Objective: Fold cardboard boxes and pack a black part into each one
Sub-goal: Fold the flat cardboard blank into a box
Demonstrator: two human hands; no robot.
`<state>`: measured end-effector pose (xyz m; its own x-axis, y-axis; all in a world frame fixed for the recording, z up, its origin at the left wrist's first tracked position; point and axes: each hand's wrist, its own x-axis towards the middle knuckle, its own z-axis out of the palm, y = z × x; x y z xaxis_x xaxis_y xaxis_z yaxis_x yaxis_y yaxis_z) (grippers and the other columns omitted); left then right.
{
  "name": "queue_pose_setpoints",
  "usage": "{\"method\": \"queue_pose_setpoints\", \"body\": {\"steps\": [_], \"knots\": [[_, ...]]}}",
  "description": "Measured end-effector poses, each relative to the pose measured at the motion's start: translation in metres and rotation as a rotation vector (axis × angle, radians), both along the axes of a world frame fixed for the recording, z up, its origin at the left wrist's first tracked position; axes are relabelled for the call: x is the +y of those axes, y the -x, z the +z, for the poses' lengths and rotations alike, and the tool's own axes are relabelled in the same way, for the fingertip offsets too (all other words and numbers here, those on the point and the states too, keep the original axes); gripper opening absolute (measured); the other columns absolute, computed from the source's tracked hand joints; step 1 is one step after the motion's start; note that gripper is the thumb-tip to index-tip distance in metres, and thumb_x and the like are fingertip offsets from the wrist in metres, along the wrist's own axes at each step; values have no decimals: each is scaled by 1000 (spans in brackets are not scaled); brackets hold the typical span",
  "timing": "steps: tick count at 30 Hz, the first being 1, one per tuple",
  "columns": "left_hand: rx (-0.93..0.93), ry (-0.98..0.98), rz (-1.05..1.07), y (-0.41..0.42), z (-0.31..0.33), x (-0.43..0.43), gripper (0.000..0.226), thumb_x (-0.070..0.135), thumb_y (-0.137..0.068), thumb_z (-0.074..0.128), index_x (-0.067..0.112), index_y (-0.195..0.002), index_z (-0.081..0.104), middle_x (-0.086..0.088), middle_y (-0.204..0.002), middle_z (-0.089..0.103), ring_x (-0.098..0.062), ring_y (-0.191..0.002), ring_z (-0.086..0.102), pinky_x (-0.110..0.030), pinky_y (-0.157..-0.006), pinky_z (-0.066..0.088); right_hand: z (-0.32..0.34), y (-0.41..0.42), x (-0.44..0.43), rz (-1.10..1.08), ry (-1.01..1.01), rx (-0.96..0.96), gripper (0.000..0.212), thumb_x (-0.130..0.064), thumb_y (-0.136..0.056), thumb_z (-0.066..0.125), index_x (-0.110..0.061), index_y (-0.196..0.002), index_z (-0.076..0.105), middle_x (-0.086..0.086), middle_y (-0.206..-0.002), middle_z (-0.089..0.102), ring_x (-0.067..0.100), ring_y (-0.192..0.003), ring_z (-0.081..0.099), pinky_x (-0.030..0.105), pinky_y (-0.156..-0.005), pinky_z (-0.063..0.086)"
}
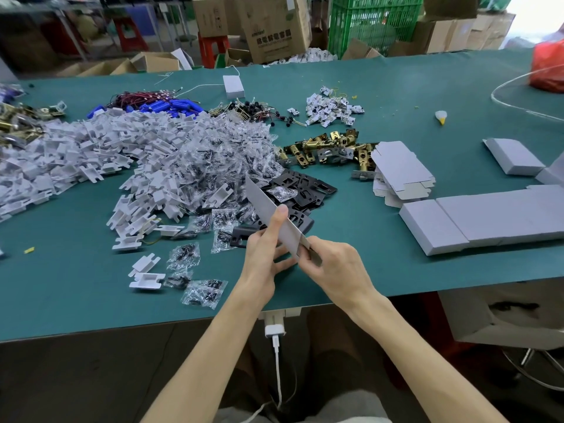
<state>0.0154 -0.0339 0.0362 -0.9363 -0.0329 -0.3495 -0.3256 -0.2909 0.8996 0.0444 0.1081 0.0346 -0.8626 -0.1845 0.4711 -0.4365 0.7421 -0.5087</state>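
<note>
Head view: a flat cardboard blank (265, 199) is held in the air over the near part of the green surface (76, 285), just in front of the pile of black parts (300, 190). The left hand (265, 251) grips its middle, thumb laid up along the face and fingers behind. The right hand (332, 270) pinches the near end. 2 grips on 1 sheet probably brace it for creasing. Its long axis runs from the right hand up and away to the far left, nearly edge-on to the camera. Flat blanks (399, 172) and folded boxes (488, 215) lie to the right, handy for the next round.
</note>
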Motion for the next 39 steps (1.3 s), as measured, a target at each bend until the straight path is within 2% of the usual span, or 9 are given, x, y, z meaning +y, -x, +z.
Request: {"method": "queue_pose_setpoints", "body": {"steps": [7, 12, 14, 16, 23, 28, 31, 34, 39], "knots": [[-16, -16, 10, 2, -1, 2, 51, 58, -88, 74, 7, -92, 67, -9, -80, 72, -24, -81, 75, -39, -72, 60, 1, -3, -5, 26, -28, 1, 33, -6, -90, 68, -19, -70, 45, -11, -61, 40, 12, -49, 33, 22, -52, 30], [18, -55, -16, 1, 2, 2, 53, 59, -87, 75, 8, -100, 68, -11, -93, 78, -26, -92, 78, -37, -72, 61, 1, -3, -2, -35, 11, -15, 6, -3, -91, 67, -10, -93, 67, -4, -70, 59, 13, -55, 44, 28, -52, 42], [22, -55, -21, 0, 2, 3, 56, 60, -87, 74, 7, -104, 67, -10, -95, 79, -25, -93, 78, -35, -71, 61, 1, -3, 0, -35, 16, -25, 13, -2, -91, 68, -8, -103, 69, 1, -76, 66, 17, -58, 49, 31, -55, 47], [17, -52, -13, -1, 2, 3, 57, 60, -87, 74, 7, -105, 68, -9, -95, 79, -25, -92, 78, -35, -70, 61, 2, -3, 0, -23, 23, -33, 10, -2, -91, 67, -7, -100, 69, 3, -76, 66, 21, -58, 53, 38, -55, 49], [4, -69, -16, -4, 1, 3, 53, 56, -88, 76, 6, -103, 68, -16, -98, 78, -31, -96, 77, -40, -73, 63, -2, -1, 3, -27, 79, -22, 9, -10, -91, 74, -8, -96, 67, -4, -76, 66, 15, -60, 53, 31, -56, 46], [-8, -131, 34, -6, -2, 1, 53, 45, -94, 72, -1, -120, 67, -26, -113, 75, -39, -101, 74, -44, -70, 63, -4, 1, 7, -51, 142, -26, 17, -10, -90, 74, -9, -106, 70, -1, -85, 73, 15, -65, 57, 28, -58, 45], [-9, -126, 54, -4, -4, -1, 50, 41, -94, 72, -1, -120, 68, -24, -113, 75, -35, -98, 74, -45, -70, 64, -7, 3, 9, -31, 185, -93, 27, -10, -93, 70, -13, -119, 67, -2, -98, 75, 17, -79, 66, 36, -70, 55], [4, -104, 86, 2, -4, -6, 42, 36, -93, 75, 2, -118, 70, -17, -111, 78, -28, -97, 74, -39, -67, 63, -9, 4, 13, 136, 280, -262, 50, -13, -95, 66, -20, -143, 54, -14, -124, 67, 1, -109, 63, 17, -92, 50], [5, 85, 62, 5, -10, -11, 43, 40, -83, 85, 12, -114, 72, -4, -102, 81, -23, -93, 77, -35, -72, 63, -12, 11, 11, 220, 407, -555, 85, -63, -85, 67, -35, -157, 31, -23, -136, 57, -7, -117, 57, 9, -90, 48]]}}
